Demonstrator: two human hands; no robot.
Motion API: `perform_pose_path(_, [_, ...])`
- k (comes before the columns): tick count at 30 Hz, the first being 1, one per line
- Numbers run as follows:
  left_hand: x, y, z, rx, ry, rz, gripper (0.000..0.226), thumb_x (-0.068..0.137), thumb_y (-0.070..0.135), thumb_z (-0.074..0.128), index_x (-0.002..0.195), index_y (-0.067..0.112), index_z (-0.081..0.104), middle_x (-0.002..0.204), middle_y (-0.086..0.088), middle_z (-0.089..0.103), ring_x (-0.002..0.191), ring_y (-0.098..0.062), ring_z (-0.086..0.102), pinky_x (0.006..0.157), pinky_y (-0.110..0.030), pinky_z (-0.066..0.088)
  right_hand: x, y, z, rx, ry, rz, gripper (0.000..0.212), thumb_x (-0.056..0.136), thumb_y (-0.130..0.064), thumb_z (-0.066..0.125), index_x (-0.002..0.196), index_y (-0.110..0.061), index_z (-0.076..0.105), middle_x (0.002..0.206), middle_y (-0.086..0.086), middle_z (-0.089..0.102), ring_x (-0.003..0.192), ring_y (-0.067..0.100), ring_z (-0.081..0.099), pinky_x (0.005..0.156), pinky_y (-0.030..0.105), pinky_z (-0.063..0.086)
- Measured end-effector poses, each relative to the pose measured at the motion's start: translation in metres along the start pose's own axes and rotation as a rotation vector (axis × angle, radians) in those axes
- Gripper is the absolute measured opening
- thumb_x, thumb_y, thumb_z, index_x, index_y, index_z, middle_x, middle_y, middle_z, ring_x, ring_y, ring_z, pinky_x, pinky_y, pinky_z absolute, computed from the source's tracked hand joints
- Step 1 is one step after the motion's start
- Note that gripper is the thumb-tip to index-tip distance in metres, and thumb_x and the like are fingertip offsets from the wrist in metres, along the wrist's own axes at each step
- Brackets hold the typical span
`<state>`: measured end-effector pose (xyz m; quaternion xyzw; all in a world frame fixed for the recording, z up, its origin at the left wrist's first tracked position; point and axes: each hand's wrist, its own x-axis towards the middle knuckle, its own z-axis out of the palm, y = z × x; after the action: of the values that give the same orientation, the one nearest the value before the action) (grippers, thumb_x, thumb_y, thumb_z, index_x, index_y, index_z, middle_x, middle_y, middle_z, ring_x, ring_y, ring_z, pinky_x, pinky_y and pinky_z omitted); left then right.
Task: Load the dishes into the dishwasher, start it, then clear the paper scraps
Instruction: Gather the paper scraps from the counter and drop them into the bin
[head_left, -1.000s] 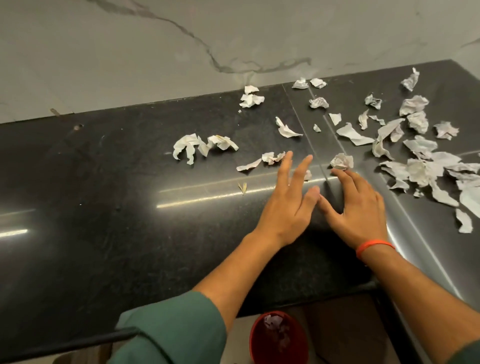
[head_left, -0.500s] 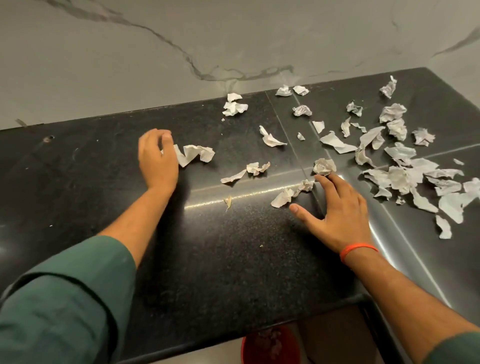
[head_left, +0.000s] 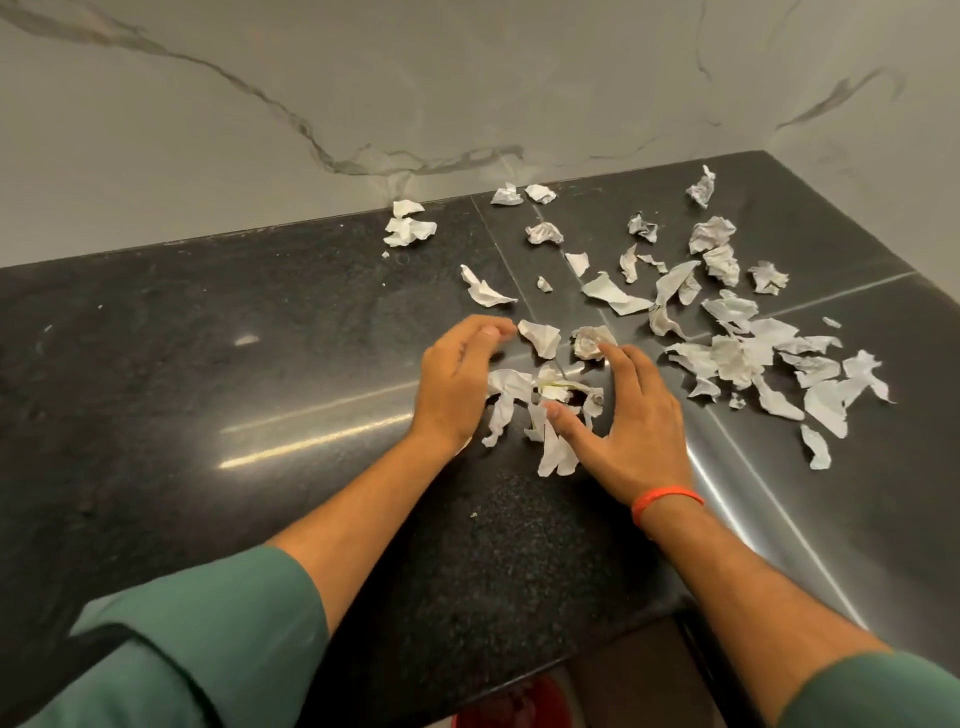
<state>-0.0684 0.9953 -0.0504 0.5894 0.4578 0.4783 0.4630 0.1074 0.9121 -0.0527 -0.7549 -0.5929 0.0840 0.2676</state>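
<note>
Several white crumpled paper scraps lie on the black stone counter (head_left: 260, 415). A small heap of scraps (head_left: 540, 405) sits between my two hands. My left hand (head_left: 457, 379) is cupped against the heap's left side, fingers loosely bent and holding nothing. My right hand (head_left: 628, 431) lies flat on the counter at the heap's right, fingers spread, thumb touching the scraps. A crumpled ball (head_left: 589, 340) rests just beyond my right fingertips. A wider scatter of scraps (head_left: 743, 353) covers the counter to the right.
A grey marbled wall (head_left: 467, 93) rises behind the counter. More scraps (head_left: 408, 228) lie near the wall. A red bin (head_left: 514, 709) shows below the counter's front edge. An orange band (head_left: 665, 499) circles my right wrist.
My left hand swept from the far left back toward the right, dragging scraps with it. They now form a heap against my right hand, which stayed nearly in place.
</note>
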Motion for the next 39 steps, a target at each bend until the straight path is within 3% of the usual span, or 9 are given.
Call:
perform_pose_path(4, [0.015, 0.000, 0.004, 0.092, 0.159, 0.028, 0.027, 0.095, 0.025, 0.045, 0.105, 0.022, 0.069, 0.108, 0.011, 0.064, 0.103, 0.000, 0.058, 0.089, -0.021, 0.044, 0.000, 0.000, -0.001, 0.028, 0.010, 0.007, 0.090, 0.073, -0.087, 0.047, 0.149, -0.041, 0.027, 0.155, -0.003, 0.030, 0.143, 0.021, 0.032, 0.116, 0.042, 0.030])
perform_pose_path(10, [0.022, 0.000, 0.021, 0.461, -0.380, 0.105, 0.049, 0.096, 0.041, 0.037, 0.142, 0.036, 0.051, 0.142, 0.014, 0.056, 0.129, -0.007, 0.050, 0.110, -0.040, 0.040, -0.001, 0.004, 0.001, 0.019, 0.019, 0.025, 0.085, 0.078, -0.087, 0.039, 0.149, -0.040, 0.028, 0.159, 0.001, 0.026, 0.147, 0.020, 0.025, 0.118, 0.043, 0.026])
perform_pose_path(14, [0.009, 0.002, 0.022, 0.473, -0.524, 0.147, 0.047, 0.094, 0.041, 0.035, 0.139, 0.049, 0.048, 0.135, 0.016, 0.062, 0.129, -0.003, 0.052, 0.108, -0.045, 0.042, 0.000, 0.009, 0.004, 0.078, 0.040, 0.014, 0.084, 0.082, -0.087, 0.027, 0.149, -0.036, 0.031, 0.158, 0.005, 0.029, 0.147, 0.021, 0.026, 0.116, 0.050, 0.032])
perform_pose_path(19, [-0.015, 0.006, 0.026, 0.290, -0.419, 0.029, 0.039, 0.095, 0.042, 0.037, 0.127, 0.042, 0.061, 0.116, 0.021, 0.070, 0.116, -0.001, 0.059, 0.106, -0.044, 0.044, -0.001, 0.012, 0.006, 0.229, 0.126, 0.004, 0.074, 0.090, -0.075, 0.031, 0.141, -0.025, 0.046, 0.144, 0.002, 0.045, 0.133, 0.015, 0.042, 0.107, 0.034, 0.039])
perform_pose_path(26, [-0.055, 0.010, 0.064, 0.218, -0.133, -0.036, 0.049, 0.093, 0.061, 0.029, 0.117, 0.040, 0.066, 0.111, 0.016, 0.073, 0.111, -0.010, 0.065, 0.101, -0.045, 0.049, -0.028, -0.025, 0.015, 0.645, 0.380, 0.280, 0.062, 0.093, -0.060, 0.034, 0.127, -0.018, 0.065, 0.128, -0.004, 0.066, 0.120, 0.008, 0.056, 0.104, 0.025, 0.041])
perform_pose_path(28, [-0.067, 0.015, 0.084, 0.028, -0.029, -0.074, 0.041, 0.096, 0.051, 0.038, 0.111, 0.033, 0.072, 0.109, 0.012, 0.075, 0.107, -0.009, 0.068, 0.099, -0.043, 0.052, -0.040, -0.044, 0.017, 0.883, 0.457, 0.374, 0.038, 0.099, -0.046, 0.042, 0.104, -0.025, 0.073, 0.107, -0.009, 0.072, 0.101, 0.003, 0.062, 0.092, 0.021, 0.045])
perform_pose_path(30, [-0.074, 0.019, 0.095, -0.159, 0.012, -0.124, 0.032, 0.096, 0.040, 0.044, 0.105, 0.031, 0.074, 0.110, 0.009, 0.076, 0.108, -0.007, 0.068, 0.103, -0.040, 0.051, -0.042, -0.048, 0.015, 1.150, 0.449, 0.503, 0.028, 0.096, -0.037, 0.050, 0.082, -0.025, 0.071, 0.088, -0.006, 0.072, 0.084, 0.009, 0.064, 0.084, 0.032, 0.050])
perform_pose_path(33, [-0.079, 0.026, 0.098, -0.392, 0.043, -0.217, 0.031, 0.090, 0.036, 0.048, 0.101, 0.024, 0.074, 0.110, 0.002, 0.075, 0.110, -0.012, 0.069, 0.100, -0.032, 0.051, -0.039, -0.042, 0.009, 1.543, 0.384, 0.667, 0.022, 0.087, -0.028, 0.060, 0.090, -0.010, 0.072, 0.085, 0.009, 0.070, 0.081, 0.021, 0.065, 0.079, 0.039, 0.052])
perform_pose_path(39, [-0.084, 0.031, 0.095, -0.716, 0.124, -0.432, 0.023, 0.098, 0.010, 0.053, 0.111, 0.001, 0.070, 0.115, -0.016, 0.072, 0.110, -0.028, 0.068, 0.101, -0.038, 0.053, -0.050, -0.051, 0.003, 1.726, 0.356, 0.707, 0.018, 0.091, -0.004, 0.059, 0.104, 0.001, 0.070, 0.078, 0.009, 0.070, 0.070, 0.018, 0.068, 0.066, 0.029, 0.057])
